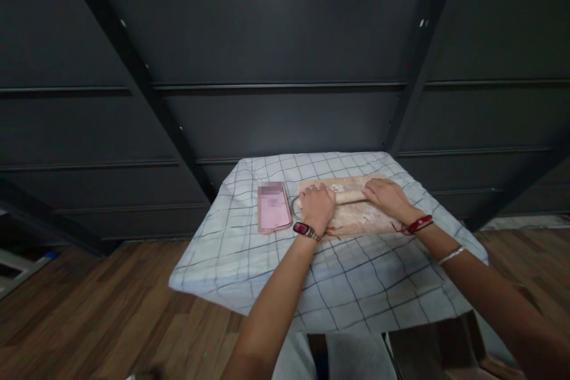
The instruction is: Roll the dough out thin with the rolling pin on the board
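Observation:
Both hands grip a pale wooden rolling pin (350,196), which lies crosswise over a floury, light brown board (358,222). My left hand (317,203) is closed over the pin's left end. At the other end, my right hand (386,196) is wrapped over it. Only the middle stretch of the pin shows between the hands; its ends are covered. A thin grey ring-shaped edge (294,208) peeks out beside my left hand, and I cannot make out what it belongs to. Pale, powdery patches mark the board.
A phone in a pink case (275,208) lies left of the board on the checked white cloth (222,249) covering the small table. Dark metal panels (276,124) stand behind the table. A brown box-like thing (439,347) is near my lap, above a wooden floor (146,303).

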Available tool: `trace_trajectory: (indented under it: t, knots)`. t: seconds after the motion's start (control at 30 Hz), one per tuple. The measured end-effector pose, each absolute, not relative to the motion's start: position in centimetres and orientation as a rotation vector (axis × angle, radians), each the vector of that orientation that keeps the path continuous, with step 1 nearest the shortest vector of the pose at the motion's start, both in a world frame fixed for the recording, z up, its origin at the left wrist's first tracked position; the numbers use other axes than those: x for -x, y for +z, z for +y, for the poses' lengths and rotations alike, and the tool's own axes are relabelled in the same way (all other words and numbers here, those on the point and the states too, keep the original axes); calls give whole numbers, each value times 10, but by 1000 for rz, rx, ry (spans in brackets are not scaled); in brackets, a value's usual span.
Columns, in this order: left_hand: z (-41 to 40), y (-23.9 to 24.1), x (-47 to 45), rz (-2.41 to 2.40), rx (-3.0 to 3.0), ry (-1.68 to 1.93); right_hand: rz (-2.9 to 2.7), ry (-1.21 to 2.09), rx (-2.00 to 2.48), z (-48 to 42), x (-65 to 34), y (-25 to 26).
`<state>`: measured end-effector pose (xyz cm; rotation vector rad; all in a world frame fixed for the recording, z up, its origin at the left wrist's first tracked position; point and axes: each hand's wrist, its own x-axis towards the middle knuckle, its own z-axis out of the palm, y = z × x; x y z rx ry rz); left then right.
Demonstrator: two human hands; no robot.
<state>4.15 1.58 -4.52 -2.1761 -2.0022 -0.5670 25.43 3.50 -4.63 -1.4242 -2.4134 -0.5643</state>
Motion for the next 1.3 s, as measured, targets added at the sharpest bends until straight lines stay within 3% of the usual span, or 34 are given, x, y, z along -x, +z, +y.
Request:
trace_trajectory:
  t: [0.17, 0.3, 0.47, 0.87, 1.3]
  knots:
    - [14, -22, -38, -1931, 2201, -688, -2216, -789, 1417, 39, -253, -13]
    - [26, 2, -36, -1954, 2118, -742, -2158, -787, 1492, 50, -245, 0]
    - [50, -5, -23, -2224, 1864, -725, -2376, -607, 1751, 64, -230, -20]
    - [85, -26, 8, -2490, 1824, -1083, -2558, -660, 1816, 69, -229, -38]
    - [71, -23, -10, -2315, 1747, -872, -2550, -593, 1841, 72, -230, -49]
